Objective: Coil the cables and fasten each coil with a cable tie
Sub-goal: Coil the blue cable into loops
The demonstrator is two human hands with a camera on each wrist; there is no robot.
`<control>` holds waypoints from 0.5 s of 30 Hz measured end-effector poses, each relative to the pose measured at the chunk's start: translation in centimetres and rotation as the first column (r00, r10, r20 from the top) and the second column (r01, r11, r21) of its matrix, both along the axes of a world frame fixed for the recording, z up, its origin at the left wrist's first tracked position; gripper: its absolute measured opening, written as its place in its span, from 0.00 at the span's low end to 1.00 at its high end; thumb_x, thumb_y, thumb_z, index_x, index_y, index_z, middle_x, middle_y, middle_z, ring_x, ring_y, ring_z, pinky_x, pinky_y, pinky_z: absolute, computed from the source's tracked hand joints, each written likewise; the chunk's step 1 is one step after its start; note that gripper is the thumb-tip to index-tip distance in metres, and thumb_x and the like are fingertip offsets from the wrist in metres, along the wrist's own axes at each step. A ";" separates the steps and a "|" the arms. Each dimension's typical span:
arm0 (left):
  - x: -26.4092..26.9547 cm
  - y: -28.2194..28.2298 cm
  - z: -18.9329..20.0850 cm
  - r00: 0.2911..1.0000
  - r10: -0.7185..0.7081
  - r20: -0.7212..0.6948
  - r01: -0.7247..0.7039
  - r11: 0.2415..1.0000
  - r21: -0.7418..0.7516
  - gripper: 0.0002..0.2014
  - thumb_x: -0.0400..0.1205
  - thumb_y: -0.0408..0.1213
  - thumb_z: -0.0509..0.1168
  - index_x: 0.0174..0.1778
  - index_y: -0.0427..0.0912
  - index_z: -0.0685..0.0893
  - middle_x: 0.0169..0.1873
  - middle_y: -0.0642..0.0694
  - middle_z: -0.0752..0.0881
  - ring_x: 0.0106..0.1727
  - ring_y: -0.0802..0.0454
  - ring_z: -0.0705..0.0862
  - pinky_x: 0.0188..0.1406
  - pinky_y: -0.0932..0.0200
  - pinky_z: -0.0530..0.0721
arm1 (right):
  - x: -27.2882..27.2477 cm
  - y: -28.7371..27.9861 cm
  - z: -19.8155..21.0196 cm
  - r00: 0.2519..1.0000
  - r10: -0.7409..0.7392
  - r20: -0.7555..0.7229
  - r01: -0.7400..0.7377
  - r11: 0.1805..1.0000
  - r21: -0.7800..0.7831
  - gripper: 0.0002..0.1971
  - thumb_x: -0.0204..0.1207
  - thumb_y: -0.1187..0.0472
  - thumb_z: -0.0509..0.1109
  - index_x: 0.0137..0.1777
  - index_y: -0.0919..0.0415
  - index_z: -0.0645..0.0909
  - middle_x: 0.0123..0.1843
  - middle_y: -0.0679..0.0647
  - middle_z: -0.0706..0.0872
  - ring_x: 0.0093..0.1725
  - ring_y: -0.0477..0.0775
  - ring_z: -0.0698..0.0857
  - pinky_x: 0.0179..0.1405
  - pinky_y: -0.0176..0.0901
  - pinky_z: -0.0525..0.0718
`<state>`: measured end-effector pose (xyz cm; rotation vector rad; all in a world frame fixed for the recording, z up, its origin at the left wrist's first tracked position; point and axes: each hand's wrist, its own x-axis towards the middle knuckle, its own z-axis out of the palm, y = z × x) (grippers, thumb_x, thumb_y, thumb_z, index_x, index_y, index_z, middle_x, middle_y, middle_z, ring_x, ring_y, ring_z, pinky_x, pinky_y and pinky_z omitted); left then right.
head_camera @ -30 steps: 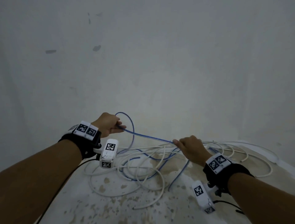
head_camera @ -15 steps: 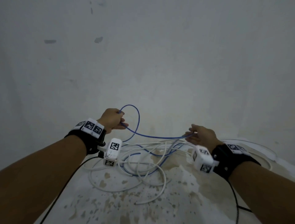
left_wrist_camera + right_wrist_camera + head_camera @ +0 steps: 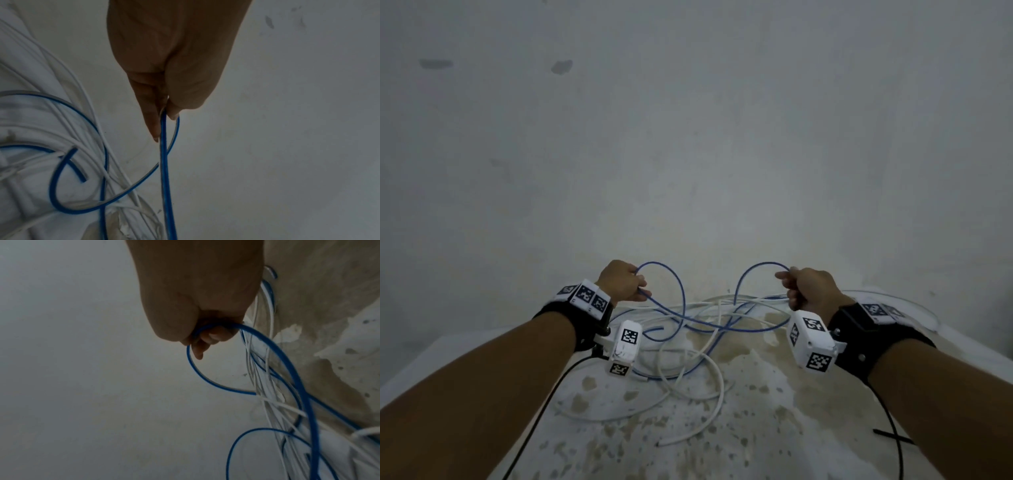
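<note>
Cable work: my left hand (image 3: 621, 281) and right hand (image 3: 806, 286) each pinch the blue cable (image 3: 683, 301). I judge it light, springy, slick; best held at each loop's crossing.

The camera on my head looks forward and down, from well back, over both forearms to a stained tabletop (image 3: 756, 421) against a pale wall (image 3: 688, 120). The one on my left wrist looks along my left hand (image 3: 170, 61) from very near, wall on its right side. The one on my right wrist sits just as close behind my right hand (image 3: 197, 293), wall on its left. All three share the blue cable (image 3: 683, 294) and the white cables (image 3: 719, 387).
</note>
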<state>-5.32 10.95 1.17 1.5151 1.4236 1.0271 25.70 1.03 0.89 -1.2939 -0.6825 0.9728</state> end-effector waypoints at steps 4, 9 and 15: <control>0.9 -0.3 -0.5 0.983 -0.135 -0.122 0.135 0.991 -0.014 0.18 0.85 0.27 0.64 0.71 0.32 0.73 0.63 0.38 0.74 0.67 0.40 0.76 0.68 0.46 0.78 | -2.3 0.8 0.3 0.998 0.014 -0.061 -0.012 0.999 0.037 0.12 0.87 0.65 0.56 0.52 0.68 0.81 0.26 0.52 0.63 0.22 0.49 0.56 0.19 0.39 0.56; 0.8 -4.9 -1.7 0.956 -0.186 -0.227 0.135 0.966 -0.221 0.18 0.88 0.44 0.61 0.59 0.30 0.79 0.48 0.37 0.85 0.38 0.47 0.84 0.45 0.51 0.85 | -5.8 1.6 1.1 0.980 -0.082 -0.179 0.101 0.990 0.103 0.14 0.88 0.61 0.57 0.47 0.64 0.82 0.23 0.53 0.62 0.19 0.51 0.59 0.20 0.39 0.59; 0.8 -9.0 -2.7 0.921 -0.216 0.324 0.360 0.786 -0.502 0.35 0.86 0.58 0.57 0.74 0.28 0.69 0.55 0.27 0.88 0.52 0.37 0.90 0.43 0.51 0.89 | -11.1 2.8 0.6 0.885 0.039 -0.464 0.030 0.990 0.140 0.15 0.85 0.69 0.49 0.42 0.63 0.75 0.21 0.51 0.64 0.16 0.48 0.58 0.19 0.34 0.58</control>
